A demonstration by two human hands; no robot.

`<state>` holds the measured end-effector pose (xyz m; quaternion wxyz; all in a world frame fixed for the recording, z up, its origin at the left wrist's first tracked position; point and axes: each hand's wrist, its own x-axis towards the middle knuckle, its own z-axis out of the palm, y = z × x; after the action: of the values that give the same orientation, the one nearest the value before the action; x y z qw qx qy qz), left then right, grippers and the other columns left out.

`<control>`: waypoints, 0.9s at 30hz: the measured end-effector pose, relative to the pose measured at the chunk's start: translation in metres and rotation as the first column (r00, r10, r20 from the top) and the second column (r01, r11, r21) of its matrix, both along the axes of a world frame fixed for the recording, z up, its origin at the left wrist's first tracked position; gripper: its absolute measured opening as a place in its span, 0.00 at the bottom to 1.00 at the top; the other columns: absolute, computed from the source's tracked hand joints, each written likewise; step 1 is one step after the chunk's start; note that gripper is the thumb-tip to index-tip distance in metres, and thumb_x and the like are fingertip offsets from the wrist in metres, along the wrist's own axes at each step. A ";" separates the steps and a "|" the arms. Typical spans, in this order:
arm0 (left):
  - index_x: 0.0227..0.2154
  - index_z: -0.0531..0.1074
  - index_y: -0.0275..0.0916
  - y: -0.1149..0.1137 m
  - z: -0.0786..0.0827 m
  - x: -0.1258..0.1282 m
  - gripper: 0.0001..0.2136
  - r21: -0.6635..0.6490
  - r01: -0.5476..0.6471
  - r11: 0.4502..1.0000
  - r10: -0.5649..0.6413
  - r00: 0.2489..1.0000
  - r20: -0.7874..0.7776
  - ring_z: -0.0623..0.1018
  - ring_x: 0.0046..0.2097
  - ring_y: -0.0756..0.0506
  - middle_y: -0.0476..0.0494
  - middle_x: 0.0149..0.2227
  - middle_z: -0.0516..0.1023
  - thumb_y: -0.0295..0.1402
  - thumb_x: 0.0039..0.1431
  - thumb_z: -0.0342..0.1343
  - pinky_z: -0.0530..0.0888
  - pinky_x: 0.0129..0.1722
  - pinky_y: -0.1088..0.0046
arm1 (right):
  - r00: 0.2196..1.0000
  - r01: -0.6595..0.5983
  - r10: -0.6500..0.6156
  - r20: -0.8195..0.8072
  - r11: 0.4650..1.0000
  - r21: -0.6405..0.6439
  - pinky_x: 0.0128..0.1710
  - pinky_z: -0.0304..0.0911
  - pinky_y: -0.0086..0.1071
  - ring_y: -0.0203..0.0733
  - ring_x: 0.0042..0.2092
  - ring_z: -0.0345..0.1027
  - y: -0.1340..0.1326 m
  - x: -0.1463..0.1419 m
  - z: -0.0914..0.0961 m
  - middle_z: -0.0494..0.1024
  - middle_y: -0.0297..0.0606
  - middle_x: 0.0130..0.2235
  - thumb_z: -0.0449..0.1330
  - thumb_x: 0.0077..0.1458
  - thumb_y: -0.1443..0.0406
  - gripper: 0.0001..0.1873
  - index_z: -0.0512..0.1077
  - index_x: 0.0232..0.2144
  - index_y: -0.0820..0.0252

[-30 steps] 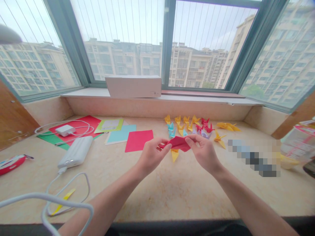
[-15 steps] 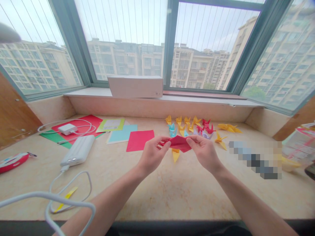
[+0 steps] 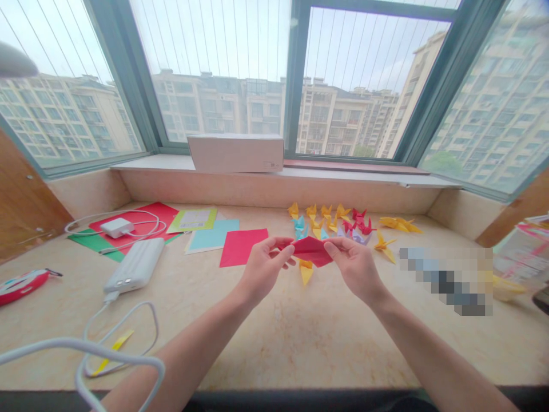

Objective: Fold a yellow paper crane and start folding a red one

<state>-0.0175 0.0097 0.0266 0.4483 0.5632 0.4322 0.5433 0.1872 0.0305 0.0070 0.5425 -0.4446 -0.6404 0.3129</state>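
Observation:
Both of my hands hold a partly folded red paper a little above the stone counter. My left hand pinches its left end between thumb and fingers. My right hand pinches its right end. A yellow folded crane lies on the counter just under the red paper. Behind my hands, several small folded cranes in yellow, red, blue and lilac stand in a cluster.
Flat sheets lie at the left: a red square, a light blue one, more red and green ones under a white charger. A white power bank with cables sits nearer. A white box rests on the sill.
My left thumb and fingers have shifted slightly along the red paper's left end. The paper and my right hand stay almost where they were.

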 end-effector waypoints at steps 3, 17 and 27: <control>0.39 0.75 0.34 0.001 -0.001 0.001 0.12 -0.008 -0.019 1.000 0.020 0.999 0.033 0.79 0.29 0.48 0.43 0.32 0.82 0.36 0.55 0.63 0.72 0.29 0.74 | 1.000 -0.001 0.001 -0.012 1.000 0.014 0.41 0.71 0.41 0.48 0.38 0.76 0.000 -0.001 -0.001 0.83 0.42 0.36 0.61 0.56 0.52 0.17 0.78 0.36 0.59; 0.36 0.75 0.34 -0.001 0.006 -0.003 0.13 0.047 -0.113 0.993 0.107 0.988 0.111 0.77 0.27 0.50 0.47 0.26 0.80 0.37 0.52 0.66 0.71 0.29 0.76 | 0.991 -0.134 0.132 -0.035 0.989 -0.066 0.38 0.73 0.38 0.48 0.37 0.78 -0.001 -0.008 0.000 0.83 0.45 0.36 0.60 0.56 0.50 0.20 0.76 0.37 0.61; 0.36 0.75 0.36 -0.009 0.008 0.001 0.13 0.152 -0.033 0.988 0.013 0.991 0.133 0.75 0.22 0.52 0.50 0.25 0.78 0.36 0.50 0.67 0.71 0.25 0.77 | 0.989 -0.142 0.141 -0.044 0.989 -0.034 0.37 0.72 0.37 0.48 0.36 0.77 -0.003 -0.009 0.001 0.82 0.43 0.35 0.58 0.57 0.49 0.20 0.74 0.36 0.60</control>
<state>-0.0161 0.0011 0.0344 0.4246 0.5540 0.3649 0.6162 0.1780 0.0275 0.0081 0.5238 -0.4014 -0.6531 0.3715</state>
